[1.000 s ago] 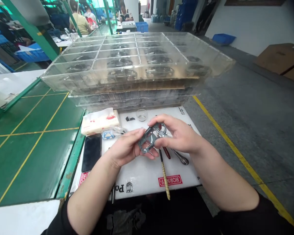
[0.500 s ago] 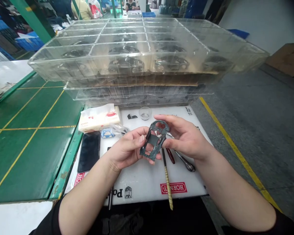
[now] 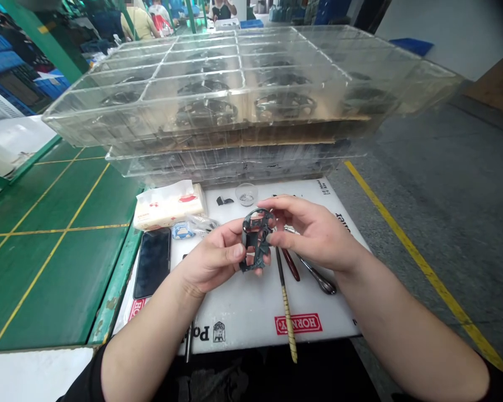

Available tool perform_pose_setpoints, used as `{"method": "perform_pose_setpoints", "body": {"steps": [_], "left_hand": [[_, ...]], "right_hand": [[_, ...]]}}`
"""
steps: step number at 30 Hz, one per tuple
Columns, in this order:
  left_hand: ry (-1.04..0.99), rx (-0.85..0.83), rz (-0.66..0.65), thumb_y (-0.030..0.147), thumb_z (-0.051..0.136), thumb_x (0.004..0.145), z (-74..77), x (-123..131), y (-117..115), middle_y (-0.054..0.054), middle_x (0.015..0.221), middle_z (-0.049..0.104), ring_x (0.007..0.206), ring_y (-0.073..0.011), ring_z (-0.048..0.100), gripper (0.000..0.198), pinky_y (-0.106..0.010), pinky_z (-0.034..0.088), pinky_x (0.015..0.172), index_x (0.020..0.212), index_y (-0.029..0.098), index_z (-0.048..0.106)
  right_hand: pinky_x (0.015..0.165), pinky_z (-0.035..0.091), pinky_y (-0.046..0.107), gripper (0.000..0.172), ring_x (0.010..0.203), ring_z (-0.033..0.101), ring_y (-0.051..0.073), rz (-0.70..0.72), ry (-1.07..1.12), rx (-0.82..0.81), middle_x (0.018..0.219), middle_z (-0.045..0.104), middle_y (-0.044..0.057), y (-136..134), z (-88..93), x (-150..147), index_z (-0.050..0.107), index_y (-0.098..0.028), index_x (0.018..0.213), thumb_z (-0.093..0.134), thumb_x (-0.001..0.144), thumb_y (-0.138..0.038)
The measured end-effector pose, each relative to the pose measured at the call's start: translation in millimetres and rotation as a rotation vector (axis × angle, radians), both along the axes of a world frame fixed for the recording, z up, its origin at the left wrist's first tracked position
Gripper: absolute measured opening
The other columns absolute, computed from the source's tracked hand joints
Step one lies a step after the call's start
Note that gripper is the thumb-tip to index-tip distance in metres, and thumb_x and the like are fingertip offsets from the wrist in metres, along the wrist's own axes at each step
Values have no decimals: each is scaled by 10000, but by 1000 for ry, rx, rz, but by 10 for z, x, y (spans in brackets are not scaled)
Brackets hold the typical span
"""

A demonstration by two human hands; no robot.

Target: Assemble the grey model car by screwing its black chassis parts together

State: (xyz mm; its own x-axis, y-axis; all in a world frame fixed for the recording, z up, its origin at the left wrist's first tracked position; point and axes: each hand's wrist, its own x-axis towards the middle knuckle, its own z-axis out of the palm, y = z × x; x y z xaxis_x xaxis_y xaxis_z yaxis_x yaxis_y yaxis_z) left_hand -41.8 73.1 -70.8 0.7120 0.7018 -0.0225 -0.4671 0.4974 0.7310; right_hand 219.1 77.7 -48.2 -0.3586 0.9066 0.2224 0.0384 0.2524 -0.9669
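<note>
Both hands hold a small dark grey model car body above a white board. My left hand pinches its lower left side with thumb and fingers. My right hand grips its top and right side with curled fingers. The body is turned on edge, its hollow inside facing me. Just under my right hand on the board lie a brush with a striped handle, a red-handled tool and metal tweezers.
A stack of clear compartment trays holding dark car bodies stands right behind the board. A black phone, a tissue pack, a small clear cup and a green bench lie to the left. People work far behind.
The car body has been turned in my hands from lying flat to standing on edge. The camera has tipped slightly; the hands stay over the same part of the board.
</note>
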Motion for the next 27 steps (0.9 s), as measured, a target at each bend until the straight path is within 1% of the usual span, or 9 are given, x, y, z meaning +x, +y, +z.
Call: {"method": "perform_pose_setpoints", "body": {"steps": [2, 4, 5, 8, 10, 14, 18, 23, 27], "left_hand": [[21, -19, 78, 440, 1132, 875, 12, -1, 16, -110, 1194, 876, 1029, -240, 864, 663, -312, 747, 854, 1453, 226, 887], [29, -32, 185, 419, 1134, 876, 27, -2, 41, -99, 1217, 886, 1111, -247, 870, 619, -356, 748, 998, 1418, 230, 903], [27, -37, 244, 398, 1134, 879, 33, -1, 55, -85, 1217, 890, 1144, -247, 873, 561, -379, 735, 1074, 1369, 233, 916], [9, -64, 363, 323, 1123, 889, 42, 7, 92, -41, 1202, 894, 1159, -232, 881, 378, -401, 700, 1157, 1197, 241, 919], [7, -81, 391, 293, 1110, 898, 43, 12, 102, -27, 1188, 891, 1131, -221, 885, 329, -388, 698, 1129, 1142, 241, 896], [17, -89, 400, 289, 1097, 906, 53, 24, 94, -31, 1190, 886, 1111, -226, 886, 340, -379, 710, 1077, 1156, 233, 873], [24, -105, 413, 284, 1089, 900, 67, 40, 84, -49, 1249, 889, 1088, -234, 890, 355, -378, 731, 1037, 1180, 217, 881], [38, -100, 408, 300, 1041, 951, 60, 45, 81, -95, 1391, 891, 1098, -254, 901, 273, -394, 739, 1039, 1166, 210, 899], [25, -90, 380, 312, 1015, 992, 56, 51, 60, -115, 1492, 873, 1132, -269, 911, 260, -415, 744, 1074, 1203, 203, 908]], "right_hand": [[896, 641, 415, 434, 1065, 798, 273, -104, -131, -14, 1284, 870, 79, 18, 36, 49, 880, -299, 1415, 934, 1044, -517], [850, 593, 413, 249, 994, 789, 272, -165, -409, 11, 1158, 879, 71, 37, 71, 107, 895, -274, 1227, 833, 1095, -475], [827, 558, 412, 188, 965, 780, 274, -155, -592, 31, 1086, 874, 68, 41, 87, 128, 889, -265, 1106, 794, 1109, -428], [753, 446, 413, 284, 910, 760, 287, 6, -1082, 35, 952, 850, 76, 30, 116, 124, 816, -247, 853, 727, 1117, -303], [715, 392, 408, 325, 907, 764, 296, 110, -1228, -6, 936, 855, 82, 11, 121, 79, 779, -246, 795, 713, 1113, -264], [687, 363, 394, 267, 936, 770, 295, 171, -1279, -44, 972, 866, 67, -6, 134, 15, 760, -256, 828, 718, 1090, -223], [677, 371, 389, 302, 870, 742, 278, 82, -1333, -77, 977, 847, 70, 6, 181, 12, 723, -256, 810, 704, 1111, -267], [669, 352, 398, 359, 822, 704, 273, 5, -1371, -104, 961, 837, 84, 20, 190, -21, 698, -254, 778, 707, 1129, -325], [694, 390, 397, 367, 857, 710, 270, -155, -1206, -91, 969, 836, 77, 37, 151, -23, 724, -254, 833, 700, 1160, -418]]}}
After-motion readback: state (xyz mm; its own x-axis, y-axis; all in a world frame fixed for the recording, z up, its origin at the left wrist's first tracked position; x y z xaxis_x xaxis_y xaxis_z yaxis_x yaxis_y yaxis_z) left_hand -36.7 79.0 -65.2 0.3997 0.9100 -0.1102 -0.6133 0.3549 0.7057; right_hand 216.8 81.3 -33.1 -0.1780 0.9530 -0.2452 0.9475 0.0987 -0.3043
